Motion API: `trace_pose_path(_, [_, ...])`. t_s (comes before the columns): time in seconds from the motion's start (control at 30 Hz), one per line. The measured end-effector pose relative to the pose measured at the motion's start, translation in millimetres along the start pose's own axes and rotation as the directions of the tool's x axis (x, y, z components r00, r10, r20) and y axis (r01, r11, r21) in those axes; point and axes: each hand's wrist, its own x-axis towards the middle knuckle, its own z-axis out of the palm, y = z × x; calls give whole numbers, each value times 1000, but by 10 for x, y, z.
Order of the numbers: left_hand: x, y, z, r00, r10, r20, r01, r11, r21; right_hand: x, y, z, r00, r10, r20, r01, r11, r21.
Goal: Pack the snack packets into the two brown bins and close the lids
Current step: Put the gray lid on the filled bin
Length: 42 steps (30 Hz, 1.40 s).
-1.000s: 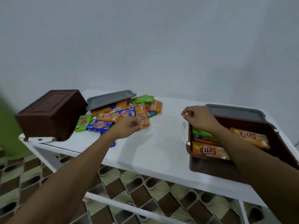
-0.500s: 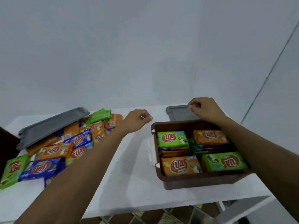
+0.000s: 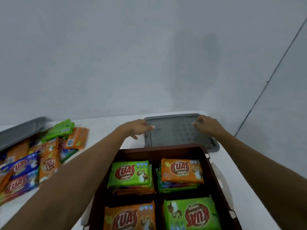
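An open brown bin [image 3: 214,176] stands in front of me, filled with stacks of green and orange snack packets [image 3: 131,175]. Just behind it a grey lid [image 3: 176,133] lies flat on the white table [image 3: 103,128]. My left hand [image 3: 137,127] grips the lid's left edge, thumb over the rim. My right hand [image 3: 206,124] holds the lid's far right corner. A loose heap of orange, blue and green packets [image 3: 41,161] lies on the table to the left.
A second grey lid [image 3: 20,131] rests tilted on the loose heap at the far left. The table ends close to the right of the bin, near a grey wall. The other brown bin is out of view.
The view has swung right and closer to the bin. My left hand left the loose heap and reached the lid's left edge. My right hand moved from the bin to the lid's right corner.
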Motion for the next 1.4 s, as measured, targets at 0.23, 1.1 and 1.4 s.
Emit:
trace_pose_path(0.23, [179,114,21,996,-67,58,79,971,-226,196,92,173,993,95,67,-96,995,18])
trace_pose_path(1.1, [-2050,-919,510,856,21,-516,-134,974,-183,-2272,-275,59,958,-72,-279,126,976,179])
trace_pose_path(1.4, [-2575,-881,764,807,-96,-583,-78,960,-267,-2678,-188,113,980,-14,-198,42,990,138])
